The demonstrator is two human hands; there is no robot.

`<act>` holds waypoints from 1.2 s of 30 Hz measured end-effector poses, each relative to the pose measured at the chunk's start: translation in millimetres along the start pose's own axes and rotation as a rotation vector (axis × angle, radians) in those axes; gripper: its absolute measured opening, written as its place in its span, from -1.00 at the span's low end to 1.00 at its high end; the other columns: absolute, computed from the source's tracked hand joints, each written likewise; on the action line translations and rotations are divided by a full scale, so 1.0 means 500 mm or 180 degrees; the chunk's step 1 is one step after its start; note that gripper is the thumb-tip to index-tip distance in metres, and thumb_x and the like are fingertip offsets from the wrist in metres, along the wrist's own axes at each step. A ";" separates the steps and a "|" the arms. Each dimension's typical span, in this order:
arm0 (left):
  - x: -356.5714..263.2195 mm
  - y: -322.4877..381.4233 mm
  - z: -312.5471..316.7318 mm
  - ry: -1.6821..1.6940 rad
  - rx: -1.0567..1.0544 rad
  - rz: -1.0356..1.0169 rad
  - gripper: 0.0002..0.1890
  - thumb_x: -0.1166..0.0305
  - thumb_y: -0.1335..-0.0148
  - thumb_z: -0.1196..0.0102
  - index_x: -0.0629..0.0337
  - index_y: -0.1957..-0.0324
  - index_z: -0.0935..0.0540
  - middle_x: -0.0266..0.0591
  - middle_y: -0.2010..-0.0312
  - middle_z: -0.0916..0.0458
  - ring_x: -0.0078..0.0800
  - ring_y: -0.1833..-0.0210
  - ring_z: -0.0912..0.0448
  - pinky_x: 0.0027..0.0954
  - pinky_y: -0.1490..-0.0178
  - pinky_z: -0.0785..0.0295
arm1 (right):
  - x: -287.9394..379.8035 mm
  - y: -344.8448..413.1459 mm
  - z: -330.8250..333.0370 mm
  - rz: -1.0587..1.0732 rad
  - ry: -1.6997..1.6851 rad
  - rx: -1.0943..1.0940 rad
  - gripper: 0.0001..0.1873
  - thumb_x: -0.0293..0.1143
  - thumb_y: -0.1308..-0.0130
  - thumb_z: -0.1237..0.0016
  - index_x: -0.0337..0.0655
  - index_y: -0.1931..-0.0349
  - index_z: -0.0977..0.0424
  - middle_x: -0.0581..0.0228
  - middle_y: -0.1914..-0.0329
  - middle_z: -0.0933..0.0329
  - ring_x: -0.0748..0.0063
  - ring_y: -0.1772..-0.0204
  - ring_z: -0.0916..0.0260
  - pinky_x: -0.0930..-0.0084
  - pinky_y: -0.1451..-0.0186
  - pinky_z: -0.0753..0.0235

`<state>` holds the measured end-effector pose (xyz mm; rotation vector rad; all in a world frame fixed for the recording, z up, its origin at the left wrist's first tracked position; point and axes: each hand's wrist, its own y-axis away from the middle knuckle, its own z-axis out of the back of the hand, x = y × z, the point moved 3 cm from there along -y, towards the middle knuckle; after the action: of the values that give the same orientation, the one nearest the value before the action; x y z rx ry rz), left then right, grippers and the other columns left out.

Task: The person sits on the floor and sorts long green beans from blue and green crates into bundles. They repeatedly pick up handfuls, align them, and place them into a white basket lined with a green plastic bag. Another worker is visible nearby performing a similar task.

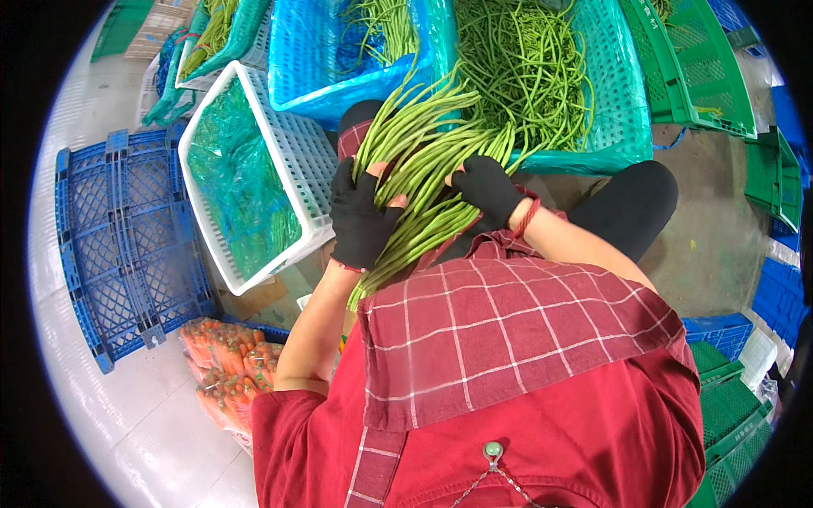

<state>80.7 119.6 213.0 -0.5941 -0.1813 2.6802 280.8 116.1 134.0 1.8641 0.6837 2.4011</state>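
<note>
A large bunch of green yardlong beans [422, 168] lies across my lap, over the red checked apron. My left hand [362, 219], in a black fingerless glove, grips the bunch along its left side, thumb and fingertips among the beans. Gloved the same way, my right hand [488, 187] has its fingers curled on beans at the bunch's right side. Ahead on the right, a crate lined with green plastic [613, 70] holds a loose tangle of yardlong beans [521, 70]. Straighter beans [390, 28] lie in the blue-lined crate [343, 86] beside it.
Left of me, a white crate [254, 171] with green plastic film inside is tilted. Beyond it is a blue plastic pallet [127, 241]. Bagged carrots [228, 359] are by my left elbow. Green crates stand at front right [705, 70] and behind right [730, 406].
</note>
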 end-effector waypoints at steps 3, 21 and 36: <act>0.008 0.004 -0.010 0.0007 0.0181 0.0172 -0.39 0.29 0.03 -0.32 0.01 -0.12 -0.43 0.22 -0.21 -0.22 0.13 -0.26 -0.23 -0.07 -0.25 -0.21 | -0.013 -0.004 -0.005 -0.1269 -0.1640 0.0238 -0.71 -0.30 -0.27 -0.02 -0.38 0.50 -0.53 0.27 0.63 -0.46 0.59 0.64 -0.27 0.63 0.63 -0.22; 0.005 0.005 -0.007 0.0153 -0.0255 -0.0148 -0.42 0.36 0.15 -0.33 0.06 -0.02 -0.48 0.18 -0.04 -0.35 0.15 -0.07 -0.35 -0.02 -0.12 -0.29 | -0.004 0.060 -0.020 -0.1290 -0.2469 -0.0216 -0.82 -0.27 -0.28 0.00 -0.19 0.37 -0.45 0.37 0.61 -0.43 0.59 0.64 -0.29 0.65 0.60 -0.24; 0.011 0.004 -0.007 0.0171 -0.0146 -0.0049 -0.38 0.34 0.18 -0.35 0.06 -0.04 -0.49 0.21 -0.09 -0.32 0.15 -0.12 -0.34 -0.04 -0.15 -0.30 | 0.002 0.035 -0.013 -0.0862 -0.2728 -0.0275 -0.75 -0.25 -0.34 0.09 -0.28 0.35 -0.43 0.27 0.59 -0.44 0.47 0.59 -0.35 0.55 0.48 -0.36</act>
<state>77.0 120.3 207.1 -0.6755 -0.2322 2.6482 278.8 98.4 139.9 2.2806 0.6559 1.2476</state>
